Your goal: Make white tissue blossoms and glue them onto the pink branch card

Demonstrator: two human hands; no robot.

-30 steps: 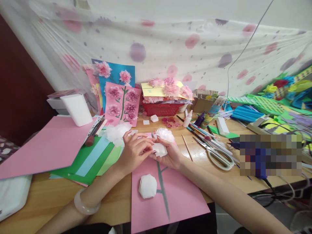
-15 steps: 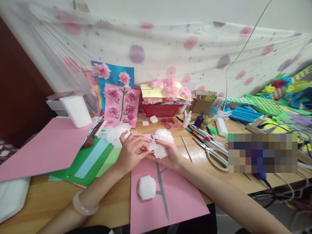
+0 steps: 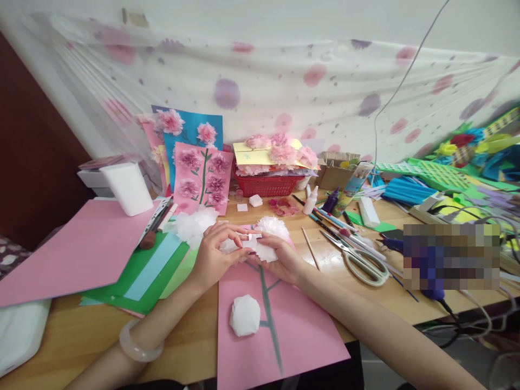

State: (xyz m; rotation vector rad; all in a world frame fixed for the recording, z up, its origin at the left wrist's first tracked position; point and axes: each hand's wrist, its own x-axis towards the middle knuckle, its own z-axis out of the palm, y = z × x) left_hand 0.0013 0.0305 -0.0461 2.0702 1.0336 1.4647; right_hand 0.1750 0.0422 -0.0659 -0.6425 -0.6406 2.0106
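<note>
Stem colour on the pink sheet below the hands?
Grey-green stem; best seen in the head view.

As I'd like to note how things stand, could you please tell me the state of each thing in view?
Left hand: pinching white paper
Right hand: holding white paper
Pink sheet: flat, painted stem on it
Round white piece: resting on pink sheet
White flower: fluffed out
Scissors: lying down
White bottle: upright
Purple bottle: upright
Red basket: heaped full
Flowered card: propped up

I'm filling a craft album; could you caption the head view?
Two bare hands work white tissue paper above a pink sheet with a painted green stem.
</note>
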